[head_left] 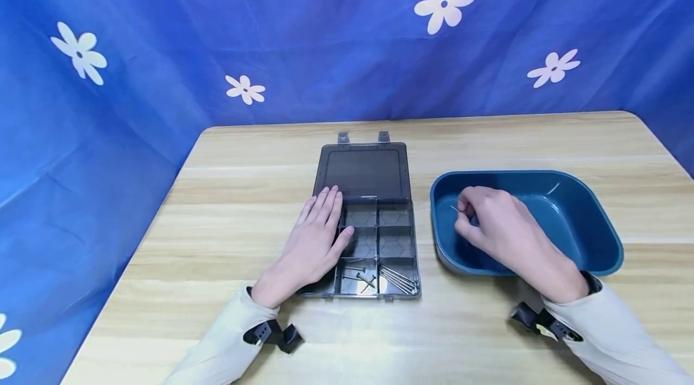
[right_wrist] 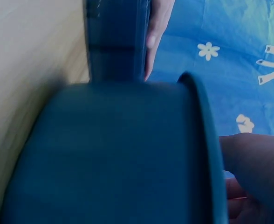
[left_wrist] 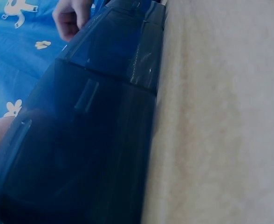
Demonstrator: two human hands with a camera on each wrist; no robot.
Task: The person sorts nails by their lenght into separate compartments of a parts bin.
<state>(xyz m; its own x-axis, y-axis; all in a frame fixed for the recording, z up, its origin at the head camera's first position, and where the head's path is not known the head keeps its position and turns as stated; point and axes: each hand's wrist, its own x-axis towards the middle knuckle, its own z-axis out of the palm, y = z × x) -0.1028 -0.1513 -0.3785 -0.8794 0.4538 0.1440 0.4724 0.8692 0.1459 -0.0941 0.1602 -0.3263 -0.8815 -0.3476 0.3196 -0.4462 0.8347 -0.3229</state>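
Observation:
In the head view, a dark see-through compartment box (head_left: 369, 245) lies with its lid (head_left: 364, 172) folded back. My left hand (head_left: 311, 243) rests flat on the box's left side, fingers straight, covering its left compartments. Several screws (head_left: 359, 277) lie in the front middle compartment, and several long nails (head_left: 398, 279) in the front right one. Over the left part of a blue basin (head_left: 564, 216), my right hand (head_left: 501, 225) pinches a thin nail (head_left: 454, 209) between thumb and finger. Only one end of that nail shows; the rest is hidden by the fingers.
The wooden table (head_left: 238, 192) carries the box and, to its right, the basin. A blue curtain (head_left: 336, 59) with white flowers hangs behind and at the left. Small dark cameras are strapped to both wrists.

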